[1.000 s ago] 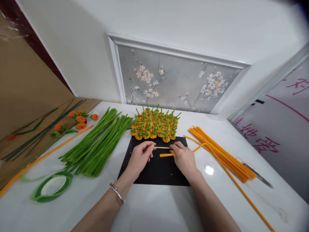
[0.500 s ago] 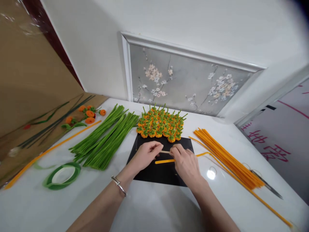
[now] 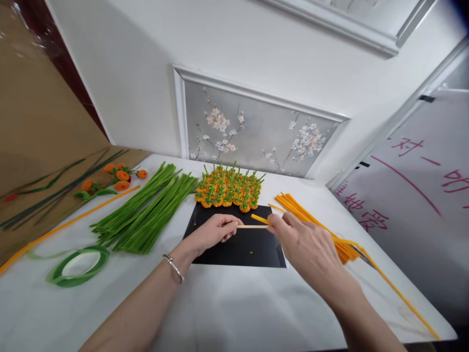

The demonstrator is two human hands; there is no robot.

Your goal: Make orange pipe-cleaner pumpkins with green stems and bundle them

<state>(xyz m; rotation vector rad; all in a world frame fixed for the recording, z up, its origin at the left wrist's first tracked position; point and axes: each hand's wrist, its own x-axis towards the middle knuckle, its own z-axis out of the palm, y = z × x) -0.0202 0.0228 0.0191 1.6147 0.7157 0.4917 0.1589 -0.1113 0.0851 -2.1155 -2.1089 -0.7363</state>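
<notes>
My left hand (image 3: 216, 231) pinches the left end of a thin pale stick (image 3: 252, 227), which lies level above the black mat (image 3: 234, 252). The stick's other end is in the closed fingers of my right hand (image 3: 306, 244). That hand also grips an orange pipe cleaner (image 3: 260, 219), whose short end sticks out just above the stick. On the far side of the right hand, an orange length runs out toward the table's right edge; it seems to be the same piece. Several small orange flowers with green stems (image 3: 227, 188) stand in rows behind the mat.
Green pipe cleaners (image 3: 154, 215) lie in two bundles at left, beside a roll of green tape (image 3: 78, 266). A bundle of orange pipe cleaners (image 3: 293, 205) is partly hidden behind my right hand. Finished-looking orange flowers (image 3: 122, 175) lie far left. A white wall (image 3: 146, 98) rises behind the table.
The orange pipe cleaner has been lifted off the mat in my right hand, its end now beside the stick. My right hand has shifted right along the stick. The view has turned to the right.
</notes>
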